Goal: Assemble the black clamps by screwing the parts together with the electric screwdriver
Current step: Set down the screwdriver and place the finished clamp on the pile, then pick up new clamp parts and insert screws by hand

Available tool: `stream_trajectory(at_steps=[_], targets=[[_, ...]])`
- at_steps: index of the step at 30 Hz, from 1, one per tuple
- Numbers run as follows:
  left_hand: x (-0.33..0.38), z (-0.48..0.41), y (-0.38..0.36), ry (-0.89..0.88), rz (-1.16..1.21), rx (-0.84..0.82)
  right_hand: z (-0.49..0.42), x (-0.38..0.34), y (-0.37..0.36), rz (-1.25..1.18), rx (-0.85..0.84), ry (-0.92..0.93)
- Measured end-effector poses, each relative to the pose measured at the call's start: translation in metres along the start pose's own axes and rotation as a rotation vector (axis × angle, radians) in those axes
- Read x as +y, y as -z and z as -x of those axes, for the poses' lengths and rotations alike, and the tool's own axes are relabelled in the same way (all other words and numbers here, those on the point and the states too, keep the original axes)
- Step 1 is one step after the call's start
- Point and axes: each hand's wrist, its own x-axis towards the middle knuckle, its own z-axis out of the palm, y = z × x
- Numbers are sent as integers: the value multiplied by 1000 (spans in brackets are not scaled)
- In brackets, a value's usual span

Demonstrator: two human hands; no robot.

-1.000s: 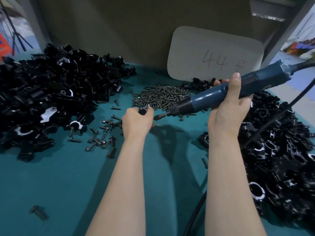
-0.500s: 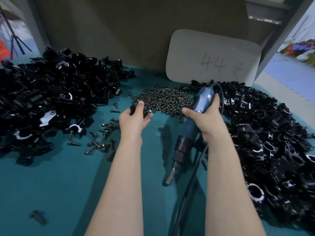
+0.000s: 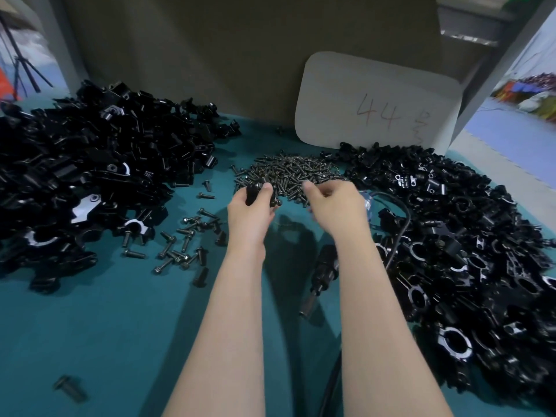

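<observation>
while our left hand point(image 3: 251, 210) grips a black clamp part point(image 3: 251, 191), our right hand point(image 3: 334, 206) curls over the screw pile point(image 3: 288, 171); whether it holds one we cannot tell.

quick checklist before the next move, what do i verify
1. Clamp part gripped in the left hand: ok.
2. Right hand free of the tool and at the screw pile: ok.
3. Screw pinched in the right fingers: cannot tell, they curl away from the camera.
4. Electric screwdriver within reach, lying on the table under the right forearm: ok.
5. Screw already seated in the clamp part: cannot tell, the fingers cover it.
</observation>
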Motion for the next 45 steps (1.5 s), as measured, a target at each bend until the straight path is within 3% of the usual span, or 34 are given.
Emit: stream_trajectory(at_steps=[4, 9, 13, 17, 19, 24, 28, 35, 39, 45], targets=[[0, 3, -1, -62, -105, 10, 4, -16, -22, -139, -220, 28], [-2, -1, 2, -191, -319, 231, 2, -10, -19, -27, -123, 208], [16, -1, 10, -263, -16, 437, 0, -16, -16, -133, -163, 267], [43, 5, 13, -383, 276, 441, 11, -34, -42, -220, -503, 306], [48, 7, 14, -415, 331, 427, 13, -39, -56, -185, -583, 350], [40, 6, 12, -327, 384, 411, -13, -42, -87, 70, -239, 390], [31, 3, 11, -223, 418, 373, -25, -35, -104, 406, -277, 408], [26, 3, 10, -222, 373, 375, -25, -38, -103, 399, -65, 281], [26, 4, 9, -207, 327, 367, -20, -37, -91, 224, -83, 216], [17, 1, 2, 11, 309, 143, -19, -29, -32, -530, -38, 9]])
